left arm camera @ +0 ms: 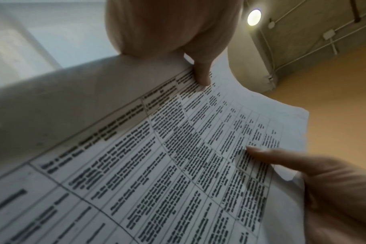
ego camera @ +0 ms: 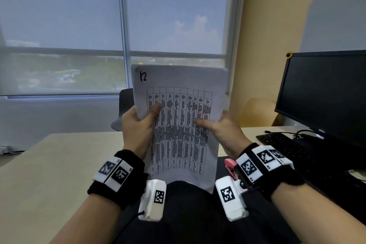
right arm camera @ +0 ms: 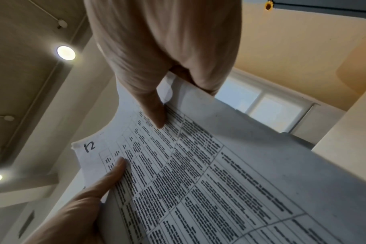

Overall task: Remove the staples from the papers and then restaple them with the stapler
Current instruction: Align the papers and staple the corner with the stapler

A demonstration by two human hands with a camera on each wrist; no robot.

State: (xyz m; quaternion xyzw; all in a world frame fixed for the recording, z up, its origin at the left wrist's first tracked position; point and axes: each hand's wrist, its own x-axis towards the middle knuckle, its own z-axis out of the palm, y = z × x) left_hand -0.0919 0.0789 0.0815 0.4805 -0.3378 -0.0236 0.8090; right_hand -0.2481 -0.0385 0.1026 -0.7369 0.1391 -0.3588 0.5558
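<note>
A stack of printed papers [ego camera: 178, 117] with a table of text and a handwritten "12" in the top left corner stands upright above the desk. My left hand [ego camera: 145, 114] grips its left edge, thumb on the front sheet. My right hand [ego camera: 211, 123] grips the right edge the same way. The left wrist view shows my left hand's thumb [left arm camera: 202, 76] pressed on the papers [left arm camera: 157, 165], and the right wrist view shows my right hand's thumb [right arm camera: 155, 113] on the papers [right arm camera: 198, 181]. No staple shows. A pink tool [ego camera: 230, 168], stapler or remover I cannot tell, lies half hidden behind my right wrist.
A beige desk [ego camera: 49, 164] carries a black mat [ego camera: 188, 214] under my wrists. A black keyboard [ego camera: 281, 144] and a dark monitor [ego camera: 326, 93] stand at the right. A chair back [ego camera: 124, 105] and a window lie beyond the desk.
</note>
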